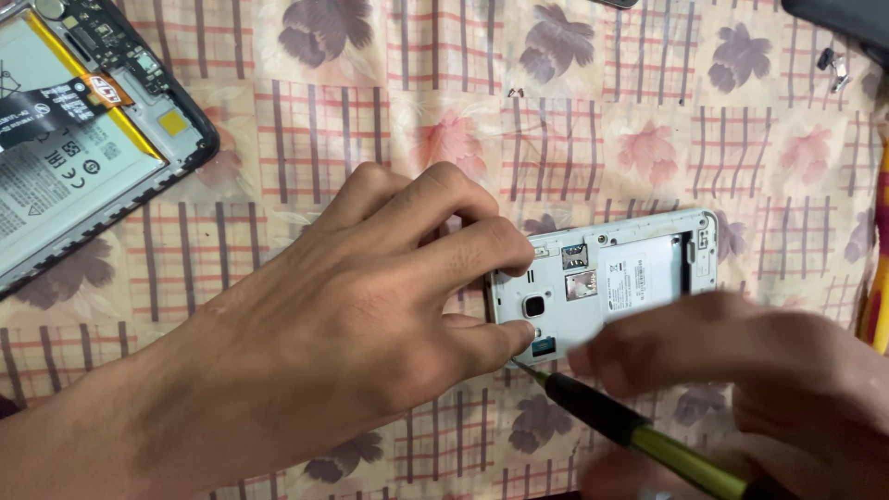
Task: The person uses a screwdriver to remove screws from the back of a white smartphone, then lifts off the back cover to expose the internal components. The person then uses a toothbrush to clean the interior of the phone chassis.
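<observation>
floral checked cloth [444,111] covered the whole work surface, and the white opened phone [607,278] lay flat on it, back cover off, with its camera hole, card slots and empty battery bay facing up. the left hand [370,324] was clamped over the end of that phone nearest the camera hole, fingers curled across the top edge and thumb pressed near the lower corner, pinning it to the cloth. the right hand [741,380], blurred, was closed around a screwdriver [639,431] with a black and yellow-green handle, whose thin tip met the phone's lower corner just beside the left thumb. far to the upper left of the white phone sat a second opened phone [83,130] showing its battery and ribbon cable, and well off to the upper right lay a small metal part [836,69] (too small to identify). the white phone looked light, thin and stiff, with a smooth plastic frame that would probably slide on cloth, so holding it by the outer edges seemed soundest, keeping fingers off the exposed slots and contacts, which looked fragile.
</observation>
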The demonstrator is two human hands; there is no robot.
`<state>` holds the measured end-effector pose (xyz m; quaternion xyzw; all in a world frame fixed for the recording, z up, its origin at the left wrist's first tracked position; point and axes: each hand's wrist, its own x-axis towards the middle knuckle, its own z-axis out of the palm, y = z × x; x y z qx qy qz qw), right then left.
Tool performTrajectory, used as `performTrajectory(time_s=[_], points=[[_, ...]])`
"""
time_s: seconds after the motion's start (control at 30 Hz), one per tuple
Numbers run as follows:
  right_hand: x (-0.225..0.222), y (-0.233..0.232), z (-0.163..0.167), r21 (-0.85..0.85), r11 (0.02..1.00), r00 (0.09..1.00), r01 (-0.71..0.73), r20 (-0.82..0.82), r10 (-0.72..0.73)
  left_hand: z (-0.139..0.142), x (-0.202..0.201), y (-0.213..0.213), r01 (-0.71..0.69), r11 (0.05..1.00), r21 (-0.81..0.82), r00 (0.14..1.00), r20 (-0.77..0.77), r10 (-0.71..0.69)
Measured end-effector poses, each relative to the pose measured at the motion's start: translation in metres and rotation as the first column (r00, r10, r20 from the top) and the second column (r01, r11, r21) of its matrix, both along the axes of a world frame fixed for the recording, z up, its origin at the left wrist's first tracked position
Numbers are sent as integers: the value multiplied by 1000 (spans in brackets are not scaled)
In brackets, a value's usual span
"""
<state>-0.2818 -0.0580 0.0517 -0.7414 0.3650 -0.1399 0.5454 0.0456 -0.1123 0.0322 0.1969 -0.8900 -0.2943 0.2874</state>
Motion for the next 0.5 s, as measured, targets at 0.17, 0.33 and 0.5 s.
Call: performTrajectory(time_s=[0.17, 0.33, 0.5], points=[[-3, -24, -14, 342, 930, 991, -137, 43, 131, 4, 1, -1, -3, 1000, -16, 1000, 25, 3], [0, -9, -4, -163, 986, 996, -47, -82, 34, 4, -1, -1, -7, 1000, -14, 1000, 13, 8], [-17, 10, -7, -109, 993, 988, 37, -143, -53, 2, -2, -1, -12, 1000, -15, 1000, 14, 12]])
